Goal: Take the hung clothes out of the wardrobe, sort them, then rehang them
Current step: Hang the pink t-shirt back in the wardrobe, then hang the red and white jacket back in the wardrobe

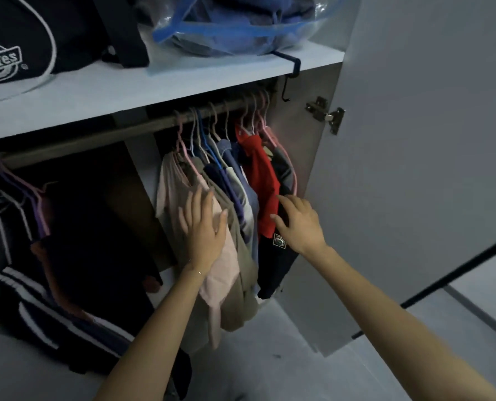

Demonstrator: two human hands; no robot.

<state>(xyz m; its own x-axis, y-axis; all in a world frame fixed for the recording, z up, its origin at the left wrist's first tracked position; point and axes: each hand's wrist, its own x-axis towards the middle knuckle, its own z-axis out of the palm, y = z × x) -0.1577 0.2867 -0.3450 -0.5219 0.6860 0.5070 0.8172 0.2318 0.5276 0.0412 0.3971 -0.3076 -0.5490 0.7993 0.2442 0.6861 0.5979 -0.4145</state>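
Left end of the rail (96,140) has a dark bunch of clothes (67,256), too murky to count. Toward the rail's right end hangs the main bunch: one pink top (168,192), one olive piece (241,285), a few blue pieces (246,198), one red shirt (262,180), one navy piece (275,270). Left hand (203,230) lies flat, fingers straight, on the pink top. Right hand (300,227), fingers spread and loose, touches the navy piece just below the red shirt, gripping nothing

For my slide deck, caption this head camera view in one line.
Open wardrobe: left hand flat on a pink garment, right hand touching a dark garment beside the red shirt.
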